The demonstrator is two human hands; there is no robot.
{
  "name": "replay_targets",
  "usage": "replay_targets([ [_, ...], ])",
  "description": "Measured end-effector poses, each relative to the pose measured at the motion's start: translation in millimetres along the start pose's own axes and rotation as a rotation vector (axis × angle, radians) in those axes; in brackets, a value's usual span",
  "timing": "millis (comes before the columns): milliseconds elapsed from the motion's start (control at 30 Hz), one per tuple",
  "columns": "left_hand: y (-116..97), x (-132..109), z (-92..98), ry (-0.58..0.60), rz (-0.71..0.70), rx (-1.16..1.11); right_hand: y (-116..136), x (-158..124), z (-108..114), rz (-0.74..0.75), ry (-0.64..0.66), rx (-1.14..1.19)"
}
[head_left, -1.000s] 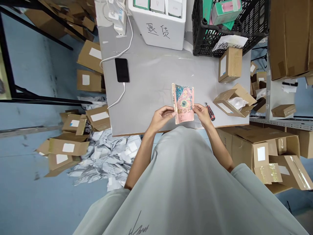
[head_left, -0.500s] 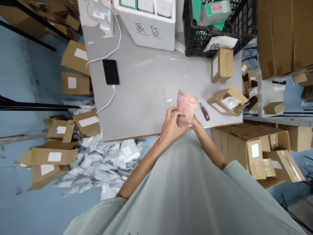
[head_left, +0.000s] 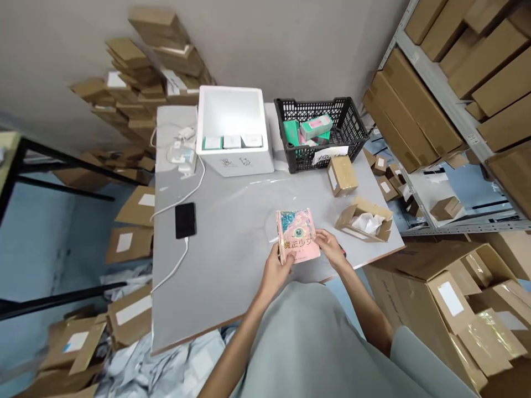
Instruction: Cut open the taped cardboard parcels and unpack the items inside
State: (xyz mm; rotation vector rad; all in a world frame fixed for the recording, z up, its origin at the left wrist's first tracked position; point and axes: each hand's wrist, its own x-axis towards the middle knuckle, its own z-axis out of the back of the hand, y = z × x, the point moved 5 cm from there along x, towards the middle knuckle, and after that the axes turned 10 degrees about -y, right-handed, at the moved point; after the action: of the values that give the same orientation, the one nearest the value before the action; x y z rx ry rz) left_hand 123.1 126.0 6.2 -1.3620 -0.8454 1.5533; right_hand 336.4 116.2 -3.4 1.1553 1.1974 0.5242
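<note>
One book [head_left: 301, 235], pink with a patch of blue and one large eye on its cover, was held face up over the surface [head_left: 219, 265], near the front edge. Its lower left corner was clamped in the left grip [head_left: 277, 268], the thumb laid on the cover; its right edge was clasped by the fingers of the right grip [head_left: 329, 247].

Just to the right of the book, one red-and-black cutter [head_left: 342, 251] was mostly covered by the right grip. Farther right of the book, one open carton [head_left: 347, 221] was filled with one white wrapping [head_left: 368, 223]. Beyond the book and to its right, one closed carton [head_left: 345, 176] was set before one black crate [head_left: 298, 160], in which green boxes [head_left: 316, 127] were piled; their overlap kept them from being counted.

Beyond the book and to its left, three small boxes [head_left: 231, 142] were lined up inside one white foam box [head_left: 265, 163]. Well to the left of the book, one phone [head_left: 185, 220] was laid flat, with one white cable [head_left: 178, 266] plugged into it.
</note>
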Motion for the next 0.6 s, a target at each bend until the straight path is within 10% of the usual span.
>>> replay_targets([
  [400, -103.3, 79.5, -46.8, 0.056, -0.059, -0.228, 93.9, 61.6, 16.1, 0.072, 0.104, 0.041],
  [600, -108.7, 74.3, -43.6, 0.021, -0.071, -0.274, 99.9, 66.3, 13.2, 0.081, 0.160, 0.036],
])
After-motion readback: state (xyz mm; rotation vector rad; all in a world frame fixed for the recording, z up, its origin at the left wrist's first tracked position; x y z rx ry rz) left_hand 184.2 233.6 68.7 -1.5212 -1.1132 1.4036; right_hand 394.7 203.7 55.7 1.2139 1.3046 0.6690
